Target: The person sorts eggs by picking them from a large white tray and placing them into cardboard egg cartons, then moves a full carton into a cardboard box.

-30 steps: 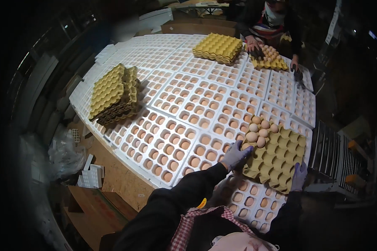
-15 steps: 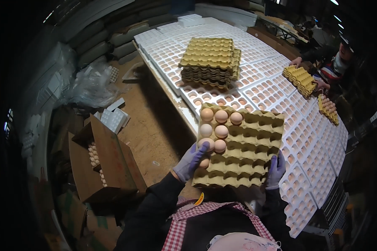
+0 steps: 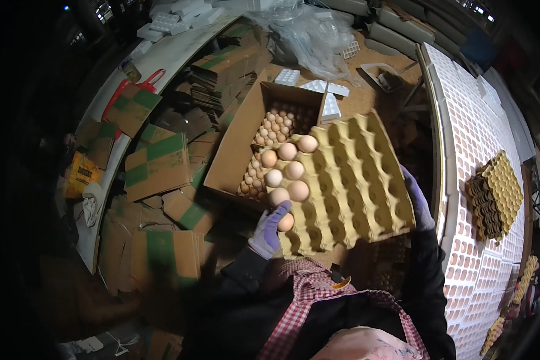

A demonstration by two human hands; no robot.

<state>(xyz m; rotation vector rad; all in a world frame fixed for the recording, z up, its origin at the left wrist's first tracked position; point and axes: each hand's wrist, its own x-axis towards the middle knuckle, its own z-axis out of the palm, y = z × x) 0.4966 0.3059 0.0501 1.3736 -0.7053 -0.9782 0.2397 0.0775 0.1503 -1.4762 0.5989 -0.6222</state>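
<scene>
Both gloved hands grip a yellow pulp egg tray by its opposite sides, tilted over the near right part of an open cardboard box. Several eggs sit in the cups along the tray's left side; its other cups are bare. My left hand, in a purple and grey glove, closes on the left edge with its thumb beside the lowest egg. My right hand wraps the right edge, its fingers mostly hidden behind the tray. Inside the box lie many eggs in rows.
Flattened cardboard boxes with green tape lie to the left, beside a long white bench. A table of white egg trays runs along the right, bearing a stack of pulp trays. Plastic sheeting lies beyond the box.
I have turned left, carrying the egg tray from the table's edge to the cardboard box. The tray is now tilted. Both hands keep hold of it.
</scene>
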